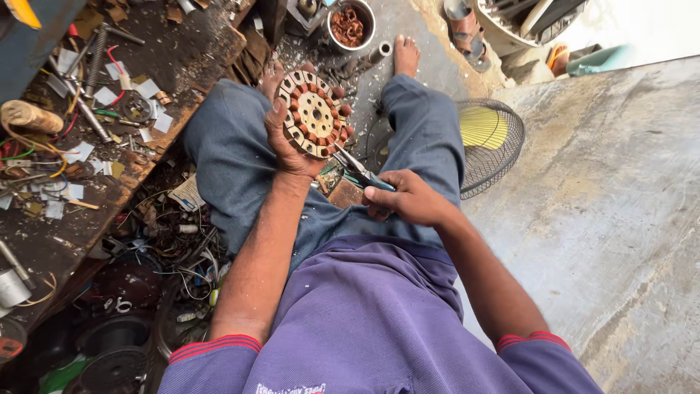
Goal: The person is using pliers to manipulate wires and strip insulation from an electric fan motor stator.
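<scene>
My right hand [408,198] is closed around the pliers [359,173], their tip just beyond my fingers at the fan-motor stator [315,113], which my left hand [288,142] grips. I judge winding removal; next needs a firm bite.

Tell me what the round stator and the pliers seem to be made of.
Stator: dull grey stacked steel, judging by the slotted ring, with reddish copper-looking windings. Pliers: dark bare metal jaws; handles look teal plastic-coated, mostly hidden in the right hand. Left hand grips the stator.
</scene>
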